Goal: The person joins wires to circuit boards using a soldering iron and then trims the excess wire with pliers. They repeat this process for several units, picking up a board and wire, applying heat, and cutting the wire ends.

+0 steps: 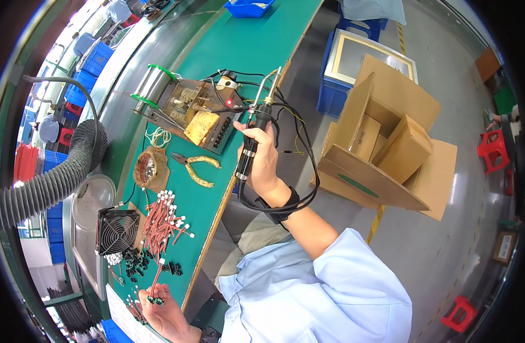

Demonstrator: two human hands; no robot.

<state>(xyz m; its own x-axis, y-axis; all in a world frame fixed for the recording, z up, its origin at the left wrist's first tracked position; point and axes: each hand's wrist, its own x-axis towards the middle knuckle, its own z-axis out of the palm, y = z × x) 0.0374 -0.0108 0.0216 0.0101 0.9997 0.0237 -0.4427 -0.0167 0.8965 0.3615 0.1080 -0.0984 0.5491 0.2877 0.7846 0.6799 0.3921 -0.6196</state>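
While the right grip clasped a soldering iron well apart from the green wired part the left grip pinched, soldering seemingly called for bringing them together.

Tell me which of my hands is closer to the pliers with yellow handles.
Right. Your right hand, gripping the soldering iron, is near the handle end of the pliers; your left hand is farther off, past the pile of reddish wires.

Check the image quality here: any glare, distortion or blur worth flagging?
Head view: patches toward the upper-left rim are washed out white; head view: corners black, with fisheye bending in the green frame at far left; head view: the right hand and iron look fairly crisp, the red stools near the right rim softer.
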